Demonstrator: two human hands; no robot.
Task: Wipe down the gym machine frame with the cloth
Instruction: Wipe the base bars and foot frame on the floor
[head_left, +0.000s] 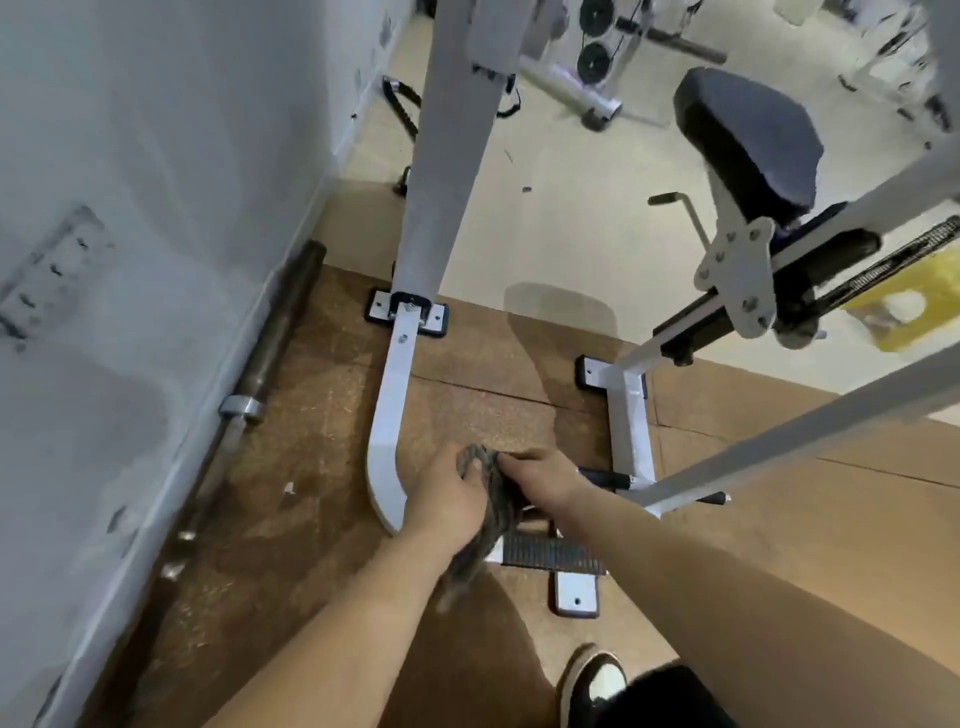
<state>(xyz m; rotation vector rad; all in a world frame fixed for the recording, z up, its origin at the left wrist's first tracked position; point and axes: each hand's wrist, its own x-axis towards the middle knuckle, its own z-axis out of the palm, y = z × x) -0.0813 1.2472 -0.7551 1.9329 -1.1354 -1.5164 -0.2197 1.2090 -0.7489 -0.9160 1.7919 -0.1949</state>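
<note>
Single head cam, wide-angle, steep fwd/down, near machine frame (392, 395) base.

text: none legible | wall plate (49, 270): dark marks, blurred; yellow sign (904, 306): unreadable

The cloth (491, 499) is a mottled grey-brown, kinda heathered, and the machine frame (389, 415) is plain white with a dark ribbed footplate (550, 553). The seat pad (753, 140) is dark navy-black, the mat (467, 405) is speckled brown like cork against a pale cream floor (561, 208), and the wall (156, 156) is white with grey scuff marks. There's also a black-and-white shoe (592, 680) and something bright yellow (904, 306) off to the right.
</note>
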